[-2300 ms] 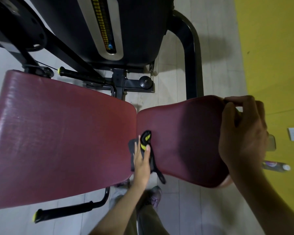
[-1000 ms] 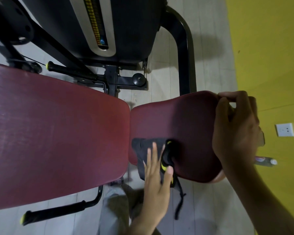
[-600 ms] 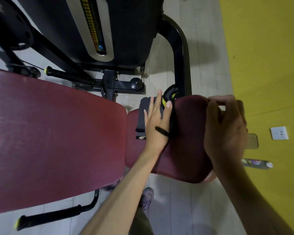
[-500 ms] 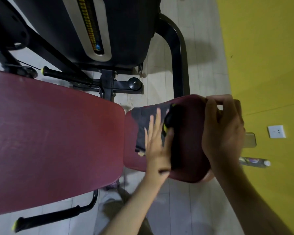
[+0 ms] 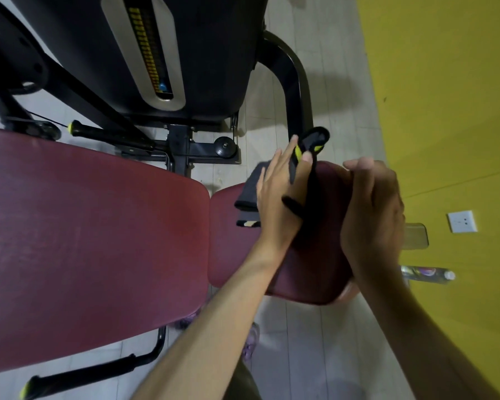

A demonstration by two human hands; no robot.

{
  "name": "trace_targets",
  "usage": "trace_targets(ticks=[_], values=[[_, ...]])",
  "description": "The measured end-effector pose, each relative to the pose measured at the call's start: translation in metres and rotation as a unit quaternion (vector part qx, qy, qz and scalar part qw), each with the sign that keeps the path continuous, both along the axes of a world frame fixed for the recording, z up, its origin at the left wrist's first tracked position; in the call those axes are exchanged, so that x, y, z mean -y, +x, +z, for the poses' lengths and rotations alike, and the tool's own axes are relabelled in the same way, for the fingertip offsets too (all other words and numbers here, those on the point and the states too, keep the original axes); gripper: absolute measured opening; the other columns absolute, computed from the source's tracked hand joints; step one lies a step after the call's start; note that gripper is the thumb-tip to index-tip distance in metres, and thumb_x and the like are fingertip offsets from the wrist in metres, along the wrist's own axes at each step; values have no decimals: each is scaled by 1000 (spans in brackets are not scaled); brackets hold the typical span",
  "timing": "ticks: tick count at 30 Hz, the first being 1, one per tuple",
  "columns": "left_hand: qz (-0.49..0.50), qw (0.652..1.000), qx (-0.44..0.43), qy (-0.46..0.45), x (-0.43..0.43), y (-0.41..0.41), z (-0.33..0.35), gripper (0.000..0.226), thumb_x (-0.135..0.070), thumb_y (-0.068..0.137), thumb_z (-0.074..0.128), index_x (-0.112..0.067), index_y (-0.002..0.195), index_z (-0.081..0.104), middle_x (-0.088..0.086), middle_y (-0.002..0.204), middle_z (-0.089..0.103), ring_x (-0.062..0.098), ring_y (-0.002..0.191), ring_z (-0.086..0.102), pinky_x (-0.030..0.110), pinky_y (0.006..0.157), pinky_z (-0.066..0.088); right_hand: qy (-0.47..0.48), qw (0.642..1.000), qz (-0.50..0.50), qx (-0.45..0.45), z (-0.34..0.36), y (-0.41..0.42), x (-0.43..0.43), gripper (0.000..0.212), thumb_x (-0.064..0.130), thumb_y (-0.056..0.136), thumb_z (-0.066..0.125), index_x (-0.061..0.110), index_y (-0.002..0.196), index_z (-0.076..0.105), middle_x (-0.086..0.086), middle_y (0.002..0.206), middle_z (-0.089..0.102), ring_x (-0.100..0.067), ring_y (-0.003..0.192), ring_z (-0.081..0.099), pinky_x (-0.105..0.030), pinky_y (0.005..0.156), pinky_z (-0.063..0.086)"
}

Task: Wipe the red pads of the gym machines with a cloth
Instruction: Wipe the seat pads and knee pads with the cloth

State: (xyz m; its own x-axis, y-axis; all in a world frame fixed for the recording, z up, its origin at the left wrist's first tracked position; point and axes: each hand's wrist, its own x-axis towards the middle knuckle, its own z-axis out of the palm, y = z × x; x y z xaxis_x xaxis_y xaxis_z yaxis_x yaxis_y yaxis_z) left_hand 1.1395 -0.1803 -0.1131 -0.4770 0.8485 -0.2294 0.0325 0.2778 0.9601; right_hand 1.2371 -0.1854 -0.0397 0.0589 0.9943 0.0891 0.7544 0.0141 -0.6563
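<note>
While right hand (image 5: 371, 209) grips small red pad (image 5: 315, 272), left hand (image 5: 280, 197), fingers spread, apparently presses cloth (image 5: 247, 194).

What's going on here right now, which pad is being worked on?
A person is wiping the smaller red pad of a gym machine. The left hand lies flat, pressing a dark cloth with yellow trim against the pad's far edge. The right hand grips the pad's right end, apparently steadying it. The large red pad beside it is untouched at this moment.
</note>
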Motion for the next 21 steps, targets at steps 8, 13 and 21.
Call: trace_targets(ticks=[8, 13, 21], values=[[-46, 992, -107, 49, 157, 85, 14, 54, -62, 104, 22, -60, 155, 5, -30, 166, 6, 7, 157, 1, 57, 122, 23, -12, 997, -16, -74, 3, -1, 3, 70, 67, 97, 12, 33, 133, 61, 2, 124, 65, -17, 118, 59, -34, 92, 44], [-56, 992, -95, 64, 123, 73, 28, 56, -45, 106, 31, -60, 155, 8, -26, 167, 9, 9, 157, 1, 58, 124, 14, -19, 994, -29, -100, 3, 0, 1, 62, 60, 104, 15, 34, 129, 64, 5, 124, 66, -15, 119, 60, -46, 102, 48], [-94, 977, -124, 144, 57, 36, 23, 56, -27, 109, 41, -47, 156, 18, -18, 169, 9, 10, 157, -4, 54, 127, 2, -8, 995, -25, -94, 1, 3, 5, 48, 52, 107, 17, 39, 112, 62, 4, 115, 67, -3, 101, 59, -30, 87, 51]])
